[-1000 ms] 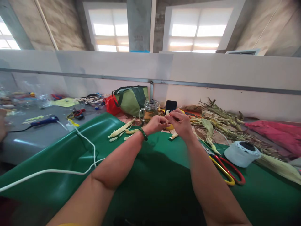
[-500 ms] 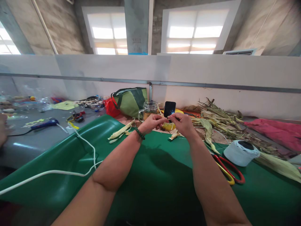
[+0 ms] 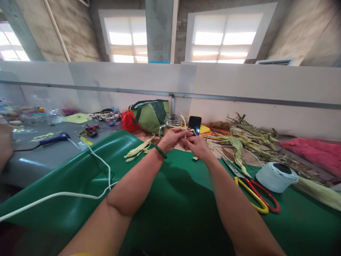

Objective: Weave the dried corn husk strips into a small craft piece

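My left hand point(image 3: 173, 138), with a dark beaded bracelet at the wrist, is closed on a pale strip of husk point(image 3: 183, 119) that sticks up above the fingers. My right hand point(image 3: 197, 145) touches it from the right, its fingers pinched on the same husk. Just behind the hands are a glass mug point(image 3: 172, 122) and an upright phone point(image 3: 195, 124). Loose pale husks point(image 3: 140, 149) lie on the green mat point(image 3: 183, 199) left of my hands. Scissors point(image 3: 257, 195) with one red and one yellow handle lie to the right of my right forearm.
Right of the scissors stands a spool of white string point(image 3: 277, 176). Dried husks point(image 3: 247, 138) are heaped behind it, beside pink cloth point(image 3: 314, 153). At left are a white cord point(image 3: 58, 194), a blue glue gun point(image 3: 54, 139) and another person's arm point(image 3: 4, 145). A green bag point(image 3: 153, 115) leans at the wall.
My right hand has moved left and slightly down, now overlapping my left fingertips. More of the scissors shows beside my right forearm. The whole view has shifted slightly.
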Demonstrator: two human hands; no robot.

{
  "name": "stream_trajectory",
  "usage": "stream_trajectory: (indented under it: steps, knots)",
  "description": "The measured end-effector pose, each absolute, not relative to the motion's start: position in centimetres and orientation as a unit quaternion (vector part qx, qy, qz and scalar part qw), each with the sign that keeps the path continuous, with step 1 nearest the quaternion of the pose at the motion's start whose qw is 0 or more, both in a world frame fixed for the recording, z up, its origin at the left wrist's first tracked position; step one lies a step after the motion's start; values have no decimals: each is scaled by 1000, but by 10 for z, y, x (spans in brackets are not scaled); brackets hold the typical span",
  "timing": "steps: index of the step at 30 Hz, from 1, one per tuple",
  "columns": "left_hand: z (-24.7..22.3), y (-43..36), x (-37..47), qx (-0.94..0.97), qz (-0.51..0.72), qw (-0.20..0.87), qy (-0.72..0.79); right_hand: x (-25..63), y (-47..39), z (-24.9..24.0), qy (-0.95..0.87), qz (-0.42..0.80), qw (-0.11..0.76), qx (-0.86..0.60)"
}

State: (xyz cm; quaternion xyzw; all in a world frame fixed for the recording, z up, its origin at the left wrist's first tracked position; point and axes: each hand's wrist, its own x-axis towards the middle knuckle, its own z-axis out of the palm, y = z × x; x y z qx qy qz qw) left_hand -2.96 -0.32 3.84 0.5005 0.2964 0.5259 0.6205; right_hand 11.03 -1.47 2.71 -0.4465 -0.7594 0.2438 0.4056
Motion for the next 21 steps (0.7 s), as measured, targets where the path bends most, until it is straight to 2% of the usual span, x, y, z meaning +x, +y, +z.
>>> stream_trajectory:
  steps: [4, 10, 14, 16, 19, 21]
  knots:
    - [36, -2, -26, 482, 558, 602, 306, 103, -17, 24, -774, 242, 393, -433]
    - [38, -1, -30, 424, 632, 576, 298, 104, -32, 31, -844, 281, 295, -349]
    - [40, -3, -31, 449, 623, 574, 285, 110, -26, 31, -817, 326, 283, -383]
    - [42, -5, -30, 471, 609, 576, 275, 117, -19, 31, -781, 304, 343, -423]
    - [42, -8, -28, 511, 572, 584, 266, 128, -10, 32, -700, 185, 524, -448]
    - [41, -8, -27, 539, 552, 580, 262, 133, -8, 33, -674, 123, 592, -424]
